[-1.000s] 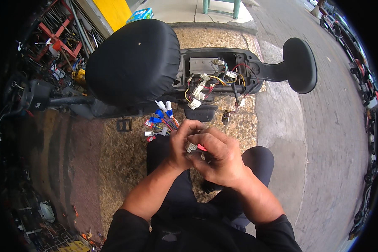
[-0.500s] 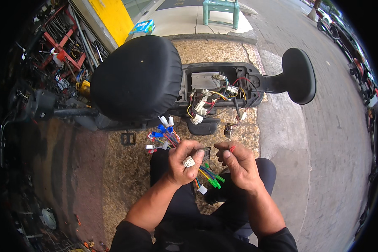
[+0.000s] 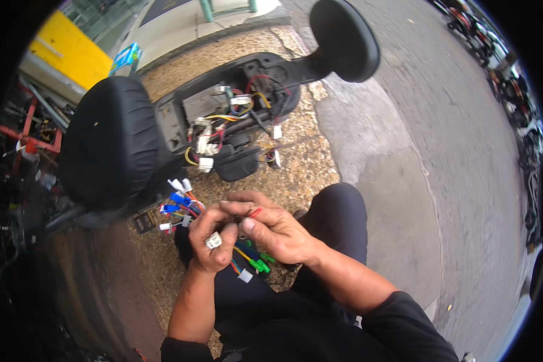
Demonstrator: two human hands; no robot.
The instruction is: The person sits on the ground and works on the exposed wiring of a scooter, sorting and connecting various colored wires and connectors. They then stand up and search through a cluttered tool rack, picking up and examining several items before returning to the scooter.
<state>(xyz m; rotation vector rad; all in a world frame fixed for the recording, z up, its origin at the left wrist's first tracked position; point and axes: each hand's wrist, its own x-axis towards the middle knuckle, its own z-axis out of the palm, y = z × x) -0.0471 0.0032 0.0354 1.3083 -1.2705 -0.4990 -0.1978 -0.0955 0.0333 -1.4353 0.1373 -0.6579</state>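
My left hand (image 3: 206,247) is closed around a white plug connector (image 3: 213,241), which pokes out between the fingers. Pinched in the fingers of my right hand (image 3: 283,235) is a small red piece (image 3: 255,212), whose exact kind I cannot make out. The fingertips of both hands meet over my lap, and whatever lies between them is hidden. From behind the left hand fans out a bundle of coloured wires with white and blue connectors (image 3: 178,198). Below the hands hang more wires, ending in green connectors (image 3: 259,265) and a white connector (image 3: 245,276).
Beyond my hands stands an electric scooter with a black saddle (image 3: 111,139), an open compartment full of wires and white connectors (image 3: 208,142), and a black backrest (image 3: 344,42). A red metal rack (image 3: 33,136) is at the left, a blue box (image 3: 125,58) by the yellow post.
My right hand has moved left to meet the left hand, bringing the red piece with it. The view has turned, so the scooter appears tilted and shifted left. The dark finned block is now hidden.
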